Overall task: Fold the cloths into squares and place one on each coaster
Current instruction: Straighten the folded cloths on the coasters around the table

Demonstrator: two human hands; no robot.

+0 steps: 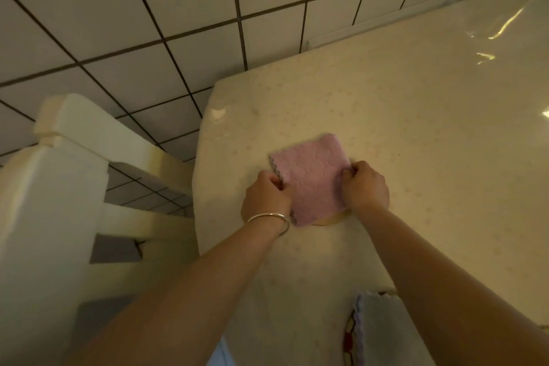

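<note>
A grey-blue cloth (383, 333) is lying at the near table edge, already folded, and is covering most of a patterned coaster (348, 336) whose red-and-cream rim is showing along its left side. Judged from this layout, that pairing is complete and is being left undisturbed.

Farther out on the table (416, 128), the pink cloth (312, 178) is sitting folded into a rough square over a tan coaster (331, 219). Only a thin arc of that coaster is showing below the cloth's near edge, so the cloth is probably being centred to hide it.

The left hand (266, 196) is gripping the cloth's scalloped left edge, with fingers curled around the layers. A metal bangle (269, 217) is resting on that wrist. The right hand (365, 186) is pinching the right edge, with fingers bunched tightly on the fabric. Holding opposite edges is keeping the folded layers stacked and is allowing the square to be shifted or squared up without unfolding.

The table is carrying a glossy clear cover (505, 24), which is reflecting light at the far right; a low-friction surface of this kind is likely to let the coaster slide if the cloth is dragged.

A white chair (68, 187) is standing just beside the table's left edge, over a tiled floor (148, 9).
</note>
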